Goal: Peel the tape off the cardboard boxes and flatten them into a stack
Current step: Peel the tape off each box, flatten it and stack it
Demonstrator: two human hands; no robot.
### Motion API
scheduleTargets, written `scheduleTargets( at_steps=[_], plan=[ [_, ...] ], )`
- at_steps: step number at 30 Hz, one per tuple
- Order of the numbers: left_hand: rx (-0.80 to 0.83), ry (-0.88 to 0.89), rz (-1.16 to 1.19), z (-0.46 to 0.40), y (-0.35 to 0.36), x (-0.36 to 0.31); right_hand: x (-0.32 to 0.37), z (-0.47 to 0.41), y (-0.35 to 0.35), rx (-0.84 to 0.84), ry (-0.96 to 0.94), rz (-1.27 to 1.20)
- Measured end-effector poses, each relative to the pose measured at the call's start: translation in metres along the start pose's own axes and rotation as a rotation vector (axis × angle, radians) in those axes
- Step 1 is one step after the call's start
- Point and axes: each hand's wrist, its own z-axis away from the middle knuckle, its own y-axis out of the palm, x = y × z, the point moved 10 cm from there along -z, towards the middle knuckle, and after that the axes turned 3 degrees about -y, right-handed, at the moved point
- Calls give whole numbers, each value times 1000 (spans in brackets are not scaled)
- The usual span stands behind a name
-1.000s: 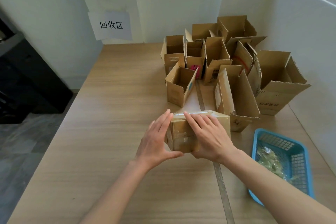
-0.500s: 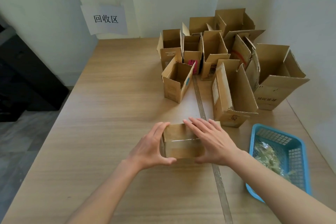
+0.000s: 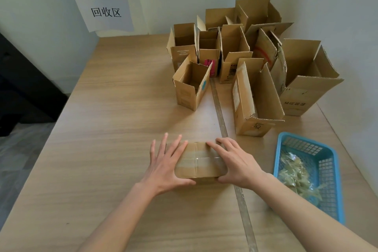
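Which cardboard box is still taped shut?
The small box between the left hand and right hand; the boxes behind stand open.

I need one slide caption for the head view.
Both hands steady a taped box before peeling.

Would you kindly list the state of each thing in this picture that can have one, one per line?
Taped box: closed, tape still on, lying on the table between both hands.
Left hand: fingers straight, pressing the box's left side.
Right hand: fingers straight, resting on the box's right side.
Open boxes: upright, flaps up, not flattened.
Blue basket: holding crumpled tape.
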Motion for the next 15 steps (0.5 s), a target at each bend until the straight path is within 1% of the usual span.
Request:
scheduleTargets(
  at_steps=[4,7,10,13,15],
  plan=[
    [-18,22,-31,-6,1,-10,-7,1,10,-6,-24,-149],
    [-69,45,25,-9,-3,-12,-14,7,9,-20,-40,-260],
    [-124,99,77,-11,-8,-10,-23,12,5,-52,-36,-240],
    [-175,158,41,-14,-16,-12,-26,17,6,-67,-28,-236],
    [-175,195,6,-13,-20,-11,-25,19,13,-45,-14,-273]
  ],
)
